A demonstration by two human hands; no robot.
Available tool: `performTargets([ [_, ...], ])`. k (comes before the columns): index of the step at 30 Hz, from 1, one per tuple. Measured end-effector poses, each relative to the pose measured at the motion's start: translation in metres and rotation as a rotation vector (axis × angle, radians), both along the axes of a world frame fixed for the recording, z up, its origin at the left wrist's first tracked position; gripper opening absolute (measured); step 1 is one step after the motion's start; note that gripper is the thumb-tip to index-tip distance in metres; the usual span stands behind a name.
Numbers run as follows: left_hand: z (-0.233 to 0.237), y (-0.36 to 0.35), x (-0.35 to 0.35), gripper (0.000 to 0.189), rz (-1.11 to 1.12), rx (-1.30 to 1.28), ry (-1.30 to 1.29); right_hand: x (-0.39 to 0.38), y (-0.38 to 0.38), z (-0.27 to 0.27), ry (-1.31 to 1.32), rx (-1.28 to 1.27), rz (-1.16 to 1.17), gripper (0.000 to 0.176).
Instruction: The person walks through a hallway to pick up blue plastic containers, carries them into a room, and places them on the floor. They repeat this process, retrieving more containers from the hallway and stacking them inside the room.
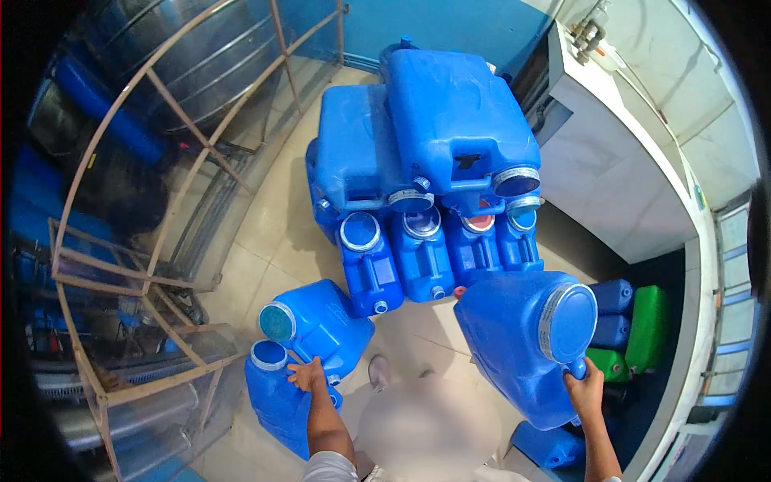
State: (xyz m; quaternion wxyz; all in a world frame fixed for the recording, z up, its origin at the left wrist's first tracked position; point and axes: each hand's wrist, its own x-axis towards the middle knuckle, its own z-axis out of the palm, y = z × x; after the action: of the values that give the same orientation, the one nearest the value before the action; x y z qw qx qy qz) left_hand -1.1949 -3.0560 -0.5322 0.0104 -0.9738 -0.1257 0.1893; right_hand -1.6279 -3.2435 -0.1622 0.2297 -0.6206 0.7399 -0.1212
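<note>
My right hand is closed round the handle of a large blue water jug, which is tilted at my right, its round lid facing up. At my left, my left hand grips the top of another blue jug just below its dark blue cap; the fingers are curled and partly hidden. Close against that one leans a blue jug with a teal cap. Ahead, several upright blue jugs stand in a row, with two larger jugs lying on top of the group.
A metal-framed clear partition runs along the left, with tanks and pipes behind it. On the right is a white counter with a tap. Green jugs and blue ones sit under it. Pale tiles cover the floor.
</note>
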Motion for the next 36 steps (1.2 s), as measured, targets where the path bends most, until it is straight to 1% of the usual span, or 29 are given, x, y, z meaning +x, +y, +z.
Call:
performTargets([
  [2, -0.012, -0.023, 0.002, 0.080, -0.042, 0.027, -0.028, 0.001, 0.000, -0.012, 0.000, -0.001, -0.021, 0.017],
  [4, -0.017, -0.041, 0.009, 0.080, -0.080, 0.064, -0.047, 0.006, 0.001, -0.018, 0.089, 0.080, -0.017, 0.018],
  [6, -0.017, -0.053, 0.018, 0.079, -0.094, 0.064, -0.063, 0.016, -0.001, -0.017, 0.051, 0.136, -0.062, 0.020],
  [8, -0.023, -0.064, 0.026, 0.079, -0.109, 0.069, -0.057, 0.017, 0.002, -0.025, 0.095, 0.171, -0.040, 0.022],
  [9, -0.025, -0.070, 0.028, 0.082, -0.129, 0.058, -0.067, 0.006, 0.008, -0.039, 0.080, 0.143, -0.021, 0.024],
  [10, -0.024, -0.076, 0.031, 0.084, -0.147, 0.047, -0.079, 0.005, 0.011, -0.044, 0.078, 0.152, -0.030, 0.024],
  [11, -0.020, -0.086, 0.032, 0.090, -0.152, 0.051, -0.058, 0.005, 0.013, -0.048, 0.123, 0.166, -0.021, 0.026],
  [12, -0.015, -0.096, 0.030, 0.090, -0.157, 0.059, -0.062, 0.005, 0.016, -0.050, 0.167, 0.182, -0.008, 0.029],
  [14, -0.002, -0.111, 0.024, 0.095, -0.201, 0.004, -0.018, 0.008, 0.017, -0.053, 0.149, 0.217, 0.008, 0.029],
  [16, 0.000, -0.113, 0.024, 0.095, -0.216, 0.005, -0.019, 0.010, 0.020, -0.058, 0.133, 0.250, 0.025, 0.029],
  [18, 0.001, -0.107, 0.032, 0.095, -0.236, 0.000, -0.024, 0.011, 0.023, -0.073, 0.249, 0.340, 0.144, 0.031],
  [19, 0.001, -0.100, 0.042, 0.094, -0.208, -0.095, -0.040, 0.010, 0.026, -0.086, 0.264, 0.325, 0.228, 0.033],
  [20, 0.003, -0.091, 0.051, 0.094, -0.180, -0.187, -0.054, 0.011, 0.025, -0.098, 0.262, 0.328, 0.227, 0.033],
  [21, -0.001, -0.081, 0.061, 0.087, -0.245, -0.256, -0.068, 0.014, 0.021, -0.111, 0.284, 0.368, 0.377, 0.033],
  [22, -0.002, -0.065, 0.073, 0.087, -0.245, -0.250, -0.071, 0.017, 0.020, -0.125, 0.303, 0.405, 0.532, 0.034],
  [24, -0.023, -0.033, 0.098, 0.067, -0.302, -0.385, -0.202, 0.030, 0.008, -0.165, 0.304, 0.439, 0.768, 0.035],
  [25, -0.027, -0.015, 0.109, 0.067, -0.305, -0.380, -0.211, 0.037, 0.005, -0.192, 0.303, 0.451, 0.869, 0.036],
  [27, -0.033, 0.008, 0.128, 0.045, -0.316, -0.616, -0.101, 0.062, -0.008, -0.232, 0.288, 0.466, 1.069, 0.037],
  [28, -0.037, 0.008, 0.136, 0.045, -0.329, -0.613, -0.105, 0.080, -0.014, -0.247, 0.272, 0.470, 1.162, 0.038],
  [30, -0.044, 0.016, 0.143, 0.032, -0.082, -0.785, -0.109, 0.107, -0.015, -0.287, 0.279, 0.449, 1.336, 0.037],
  [31, -0.037, 0.012, 0.146, 0.032, -0.087, -0.782, -0.114, 0.124, -0.014, -0.298, 0.272, 0.426, 1.374, 0.035],
  [33, -0.014, -0.011, 0.144, 0.030, -0.189, -0.955, -0.098, 0.154, -0.012, -0.325, 0.263, 0.340, 1.422, 0.032],
  [34, -0.017, -0.016, 0.151, 0.030, -0.192, -0.948, -0.097, 0.164, -0.008, -0.340, 0.254, 0.279, 1.429, 0.030],
  [36, -0.037, -0.024, 0.177, 0.028, -0.542, -0.930, -0.341, 0.180, -0.006, -0.354, 0.213, 0.270, 1.425, 0.034],
])
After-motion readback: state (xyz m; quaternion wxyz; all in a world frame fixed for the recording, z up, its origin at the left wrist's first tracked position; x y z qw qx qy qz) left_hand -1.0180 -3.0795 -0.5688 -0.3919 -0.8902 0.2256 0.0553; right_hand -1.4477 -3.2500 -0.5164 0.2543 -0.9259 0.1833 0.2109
